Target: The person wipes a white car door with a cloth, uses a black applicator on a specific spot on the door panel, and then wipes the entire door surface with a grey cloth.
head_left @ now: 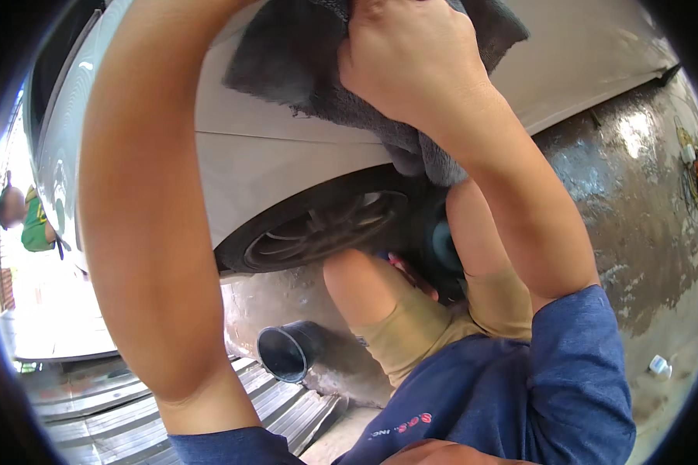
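A dark grey towel (287, 58) lies against the white body panel (279, 167) of a car, above the wheel (326, 232). My right hand (415, 62) is closed on the towel near the top edge, its fingers partly cut off by that edge. Folds of cloth hang below the wrist, over the wheel arch. My left forearm (147, 209) reaches up along the panel, and its hand lies beyond the top of the view. The wheel sits in front of my bent knees.
A black bucket (283, 353) lies tilted beside my leg, near ribbed metal sheeting (279, 407). Wet, patchy concrete floor (597, 201) extends to the right, with a small white container (659, 366) on it. A person in green (37, 221) is at far left.
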Motion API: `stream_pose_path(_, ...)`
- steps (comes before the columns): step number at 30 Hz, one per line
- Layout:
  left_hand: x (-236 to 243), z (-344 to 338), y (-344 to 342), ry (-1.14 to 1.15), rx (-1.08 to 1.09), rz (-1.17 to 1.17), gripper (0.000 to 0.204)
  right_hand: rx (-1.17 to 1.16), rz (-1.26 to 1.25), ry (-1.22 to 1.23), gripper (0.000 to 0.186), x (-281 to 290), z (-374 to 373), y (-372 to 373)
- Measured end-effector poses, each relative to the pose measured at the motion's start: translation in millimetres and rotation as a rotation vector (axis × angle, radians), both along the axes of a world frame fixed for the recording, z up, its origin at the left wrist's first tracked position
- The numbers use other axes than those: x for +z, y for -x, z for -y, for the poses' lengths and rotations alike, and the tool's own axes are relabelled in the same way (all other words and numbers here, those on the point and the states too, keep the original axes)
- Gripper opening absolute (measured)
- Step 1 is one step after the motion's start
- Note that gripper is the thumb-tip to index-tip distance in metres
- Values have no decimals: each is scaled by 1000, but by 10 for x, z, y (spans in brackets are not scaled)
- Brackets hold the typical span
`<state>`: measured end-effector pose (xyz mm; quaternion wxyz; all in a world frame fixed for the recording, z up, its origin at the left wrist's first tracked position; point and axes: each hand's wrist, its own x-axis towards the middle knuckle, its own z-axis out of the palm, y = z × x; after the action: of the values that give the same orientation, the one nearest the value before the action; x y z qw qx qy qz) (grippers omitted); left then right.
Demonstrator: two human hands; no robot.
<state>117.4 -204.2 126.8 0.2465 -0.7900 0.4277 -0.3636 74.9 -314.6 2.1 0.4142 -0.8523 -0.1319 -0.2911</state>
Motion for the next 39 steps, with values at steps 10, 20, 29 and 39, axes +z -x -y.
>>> stream_pose_path(10, 60, 253, 236, 512, 487, -309, 65, -235, 470, -183, 44, -703, 323, -170)
stream_pose_path(20, 71, 350, 428, 586, 582, -349, 82, 147, 220, -162, 33, -817, 503, 136)
stream_pose_path(29, 74, 524, 547, 494, 602, -275, 47, 782, -618, -1359, 31, -1088, 881, 1257)
stream_pose_path(39, -244, 575, 764, 449, 547, -81, 52, 579, -49, -1650, 32, -526, 789, 1024)
